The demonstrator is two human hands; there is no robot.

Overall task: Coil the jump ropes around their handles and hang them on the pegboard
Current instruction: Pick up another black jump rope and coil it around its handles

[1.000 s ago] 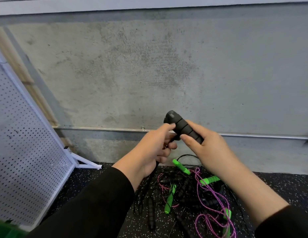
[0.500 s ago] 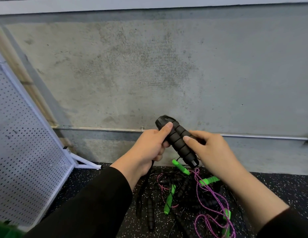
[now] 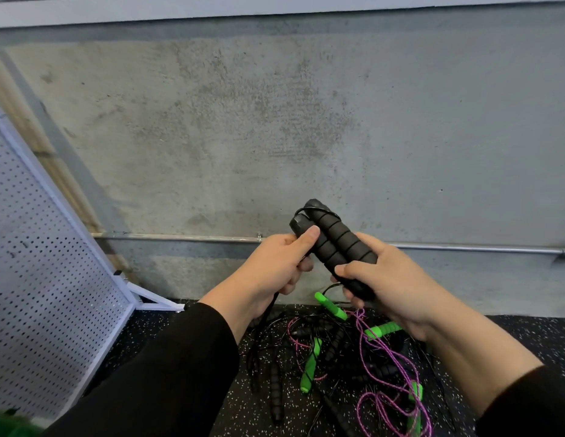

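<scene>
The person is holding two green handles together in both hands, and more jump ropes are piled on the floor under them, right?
Not quite. The two handles held together by the left hand and right hand are black, not green, as the head view shows. The green handles lie in the pile of jump ropes on the floor below.

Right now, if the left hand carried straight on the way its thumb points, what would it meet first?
The left hand points up and right, its thumb already against the paired black handles that the right hand grips. It would press into those first; beyond them stands the concrete wall, though depth is unclear.
</scene>
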